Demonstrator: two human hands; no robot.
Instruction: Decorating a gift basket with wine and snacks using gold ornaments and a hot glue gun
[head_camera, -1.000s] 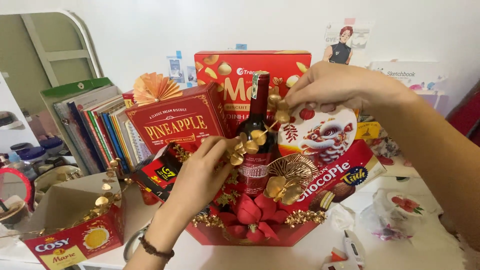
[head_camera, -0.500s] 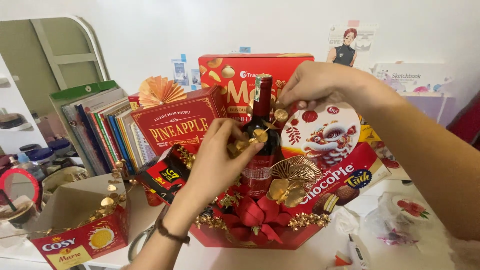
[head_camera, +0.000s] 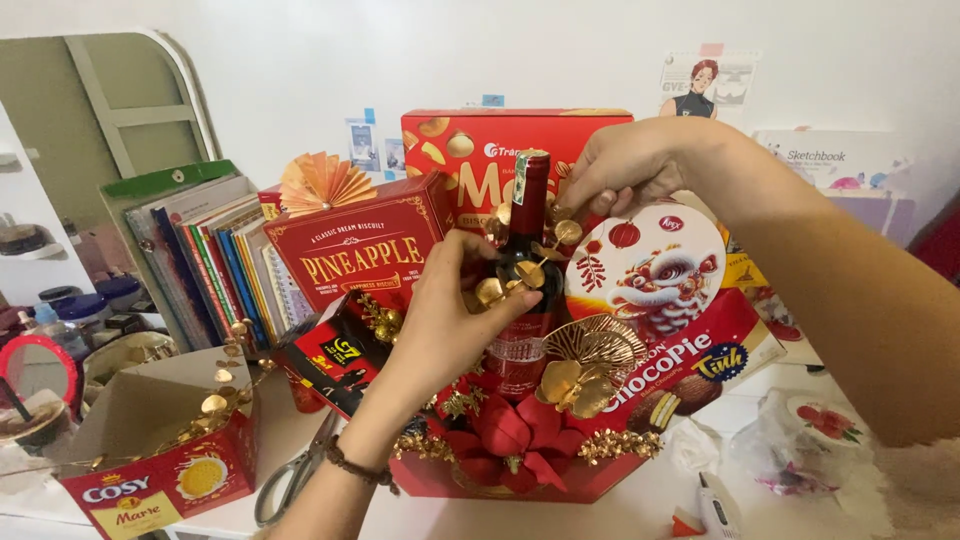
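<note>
The left hand (head_camera: 450, 320) pinches a sprig of small gold leaves (head_camera: 505, 285) against a dark red glass wine bottle (head_camera: 525, 270). The right hand (head_camera: 625, 165) grips the sprig's upper end beside the bottle's neck, above a red hexagonal gift basket (head_camera: 520, 480).

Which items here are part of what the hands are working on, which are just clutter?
In hand:
left hand and right hand on the gold leaf sprig
dark red bottle
red hamper box
red bow

Lying about:
scissors
row of books
open biscuit carton

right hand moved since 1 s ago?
Yes. The right hand went slightly left, from above the round tin toward the bottle neck.
</note>
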